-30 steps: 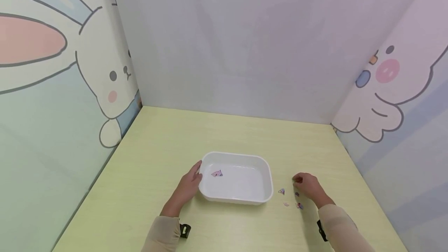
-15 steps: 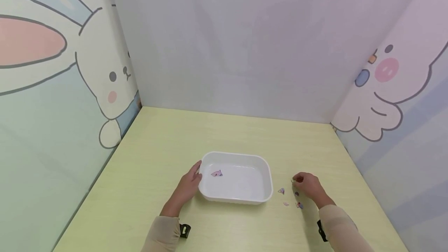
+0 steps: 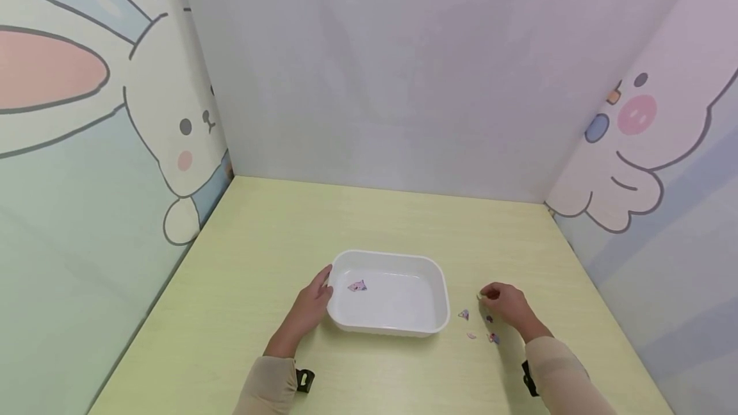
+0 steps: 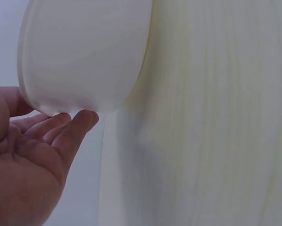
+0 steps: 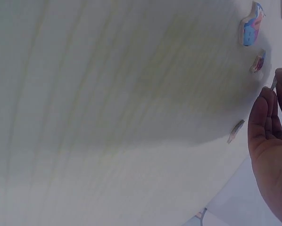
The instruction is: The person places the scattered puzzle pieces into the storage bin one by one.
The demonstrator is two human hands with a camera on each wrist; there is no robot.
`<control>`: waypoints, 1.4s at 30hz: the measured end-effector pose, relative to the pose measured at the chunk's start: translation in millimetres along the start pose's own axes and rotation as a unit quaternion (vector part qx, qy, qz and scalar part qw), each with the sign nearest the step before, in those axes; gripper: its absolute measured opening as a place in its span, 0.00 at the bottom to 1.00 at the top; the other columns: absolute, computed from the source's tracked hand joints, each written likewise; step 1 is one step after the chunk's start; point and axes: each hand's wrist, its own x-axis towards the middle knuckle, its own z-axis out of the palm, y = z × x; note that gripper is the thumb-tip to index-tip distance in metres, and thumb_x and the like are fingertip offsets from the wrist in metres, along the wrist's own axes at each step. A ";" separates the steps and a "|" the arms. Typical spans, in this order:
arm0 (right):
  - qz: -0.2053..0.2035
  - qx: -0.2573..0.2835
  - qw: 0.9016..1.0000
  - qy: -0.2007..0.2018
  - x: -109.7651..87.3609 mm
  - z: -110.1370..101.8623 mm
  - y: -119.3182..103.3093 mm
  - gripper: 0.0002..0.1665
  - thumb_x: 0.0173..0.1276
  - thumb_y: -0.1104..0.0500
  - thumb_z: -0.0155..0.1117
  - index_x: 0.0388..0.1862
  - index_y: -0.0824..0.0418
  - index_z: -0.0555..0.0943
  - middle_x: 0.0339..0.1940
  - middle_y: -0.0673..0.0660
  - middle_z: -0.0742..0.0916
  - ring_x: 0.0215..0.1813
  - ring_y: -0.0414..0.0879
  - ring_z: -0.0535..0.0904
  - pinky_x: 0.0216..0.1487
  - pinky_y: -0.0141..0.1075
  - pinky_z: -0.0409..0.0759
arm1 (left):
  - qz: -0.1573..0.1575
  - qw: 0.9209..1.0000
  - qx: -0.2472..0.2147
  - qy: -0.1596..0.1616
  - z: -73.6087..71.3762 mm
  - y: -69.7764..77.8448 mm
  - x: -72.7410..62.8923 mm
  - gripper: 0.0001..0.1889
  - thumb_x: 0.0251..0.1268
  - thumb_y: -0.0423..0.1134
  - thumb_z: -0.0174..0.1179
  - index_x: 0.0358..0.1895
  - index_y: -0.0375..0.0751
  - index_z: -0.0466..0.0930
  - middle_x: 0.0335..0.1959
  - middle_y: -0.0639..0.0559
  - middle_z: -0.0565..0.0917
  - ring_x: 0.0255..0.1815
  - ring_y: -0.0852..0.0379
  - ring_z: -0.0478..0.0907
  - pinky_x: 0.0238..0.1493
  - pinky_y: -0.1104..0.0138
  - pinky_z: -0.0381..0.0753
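Observation:
A white rectangular plastic tub (image 3: 392, 330) stands on the table. My left hand (image 3: 308, 307) grips its left end, thumb at the rim and fingertips against the outer wall (image 4: 84, 70). One pink printed piece (image 3: 357, 285) lies inside the tub, on the left. To the right of the tub, my right hand (image 3: 508, 306) pinches a small thin flat piece (image 5: 274, 84) between thumb and fingers, low over the table. Its printed face is hidden. Around this hand lie a triangular piece (image 3: 464, 315), a dark little piece (image 3: 489, 319), a pale curved piece (image 3: 471, 335) and a blue-and-red piece (image 3: 493, 338).
The right wrist view has another flat piece (image 5: 236, 131) on the table below the fingertips. A pale yellow table (image 3: 380, 216) runs back to a grey-white curtain (image 3: 380, 82). Panels with a cartoon rabbit (image 3: 184, 146) and a pink-cheeked animal (image 3: 640, 120) close off the sides.
My right hand has shifted very slightly left with the thin piece still pinched in it. The left hand, the tub and the loose pieces stay where they were.

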 end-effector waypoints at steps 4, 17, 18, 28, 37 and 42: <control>0.003 0.011 1.000 0.004 0.4 -1.9 -2.3 0.10 0.63 0.62 0.68 0.41 0.67 0.83 0.35 0.54 0.84 0.36 0.47 0.79 0.34 0.39 0.78 | 0.001 1.000 -0.003 0.000 0.7 0.6 0.5 0.26 0.76 0.35 0.46 0.75 0.37 0.58 0.70 0.36 0.65 0.68 0.35 0.63 0.67 0.42 0.59; -0.010 0.029 0.999 0.015 5.9 -7.2 -13.7 0.10 0.65 0.61 0.67 0.42 0.66 0.84 0.35 0.53 0.85 0.38 0.49 0.80 0.36 0.40 0.79 | -0.001 1.000 -0.001 0.005 3.8 -1.7 0.6 0.26 0.76 0.35 0.46 0.75 0.37 0.58 0.71 0.36 0.65 0.68 0.36 0.64 0.68 0.44 0.60; -0.012 0.030 0.999 0.013 6.0 -7.9 -15.4 0.10 0.65 0.60 0.66 0.42 0.66 0.84 0.35 0.53 0.85 0.38 0.49 0.80 0.37 0.41 0.79 | -0.001 1.000 -0.002 0.005 3.8 -1.7 0.7 0.26 0.76 0.35 0.46 0.75 0.37 0.58 0.71 0.36 0.65 0.68 0.36 0.64 0.68 0.44 0.60; -0.025 0.041 0.999 0.012 9.6 -15.4 -33.8 0.10 0.66 0.60 0.66 0.42 0.66 0.84 0.35 0.52 0.85 0.38 0.49 0.80 0.36 0.40 0.79 | -0.008 1.000 -0.008 0.007 3.4 -1.5 -0.3 0.27 0.75 0.35 0.47 0.75 0.38 0.58 0.71 0.37 0.65 0.67 0.36 0.65 0.68 0.45 0.60; -0.047 0.059 0.997 0.000 12.6 -24.4 -48.8 0.13 0.67 0.60 0.64 0.46 0.68 0.82 0.39 0.55 0.85 0.42 0.51 0.81 0.40 0.43 0.81 | -0.010 1.000 -0.022 -0.001 2.7 -1.9 -1.9 0.27 0.76 0.36 0.45 0.76 0.39 0.56 0.72 0.38 0.63 0.67 0.37 0.65 0.67 0.45 0.62; -0.056 0.057 0.997 0.000 15.0 -28.6 -57.8 0.13 0.67 0.60 0.64 0.47 0.68 0.82 0.39 0.55 0.85 0.42 0.51 0.81 0.42 0.45 0.81 | -0.013 1.000 -0.017 -0.001 3.0 -2.6 -1.2 0.27 0.76 0.36 0.45 0.76 0.39 0.56 0.72 0.38 0.63 0.68 0.37 0.65 0.68 0.45 0.61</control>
